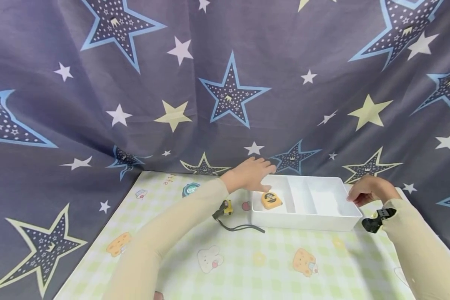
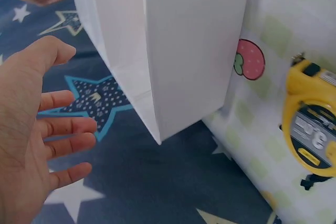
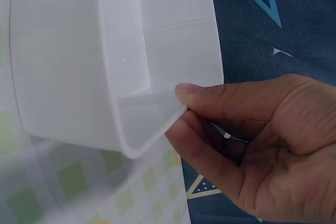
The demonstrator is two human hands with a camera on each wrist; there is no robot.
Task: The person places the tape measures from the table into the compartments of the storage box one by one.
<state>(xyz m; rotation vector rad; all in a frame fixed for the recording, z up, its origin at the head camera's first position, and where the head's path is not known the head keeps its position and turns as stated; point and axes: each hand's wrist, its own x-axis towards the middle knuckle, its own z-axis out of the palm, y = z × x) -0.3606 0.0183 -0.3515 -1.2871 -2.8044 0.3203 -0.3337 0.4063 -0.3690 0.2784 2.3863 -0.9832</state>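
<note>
Nearest to me is the table under its pale green checked cloth with cartoon prints, both sleeved arms reaching forward over it. A little further in, a yellow tape measure lies on the cloth with its dark strap trailing toward me, just left of the white tray. That tray is the thing in hand: a shallow white plastic organiser with three compartments, its long axis running left to right across the table, sitting at the far edge close against the backdrop. A second yellow tape measure rests in its leftmost compartment. My right hand has the grip on it: the right wrist view shows thumb on top and fingers beneath, pinching the tray's right end wall at the rim. My left hand is at the tray's far left corner with fingers spread and straight; in the left wrist view it is just beside the wall, not touching. So the tray lies between the two hands, the right one already on it. Behind everything hangs the dark star-patterned cloth.
</note>
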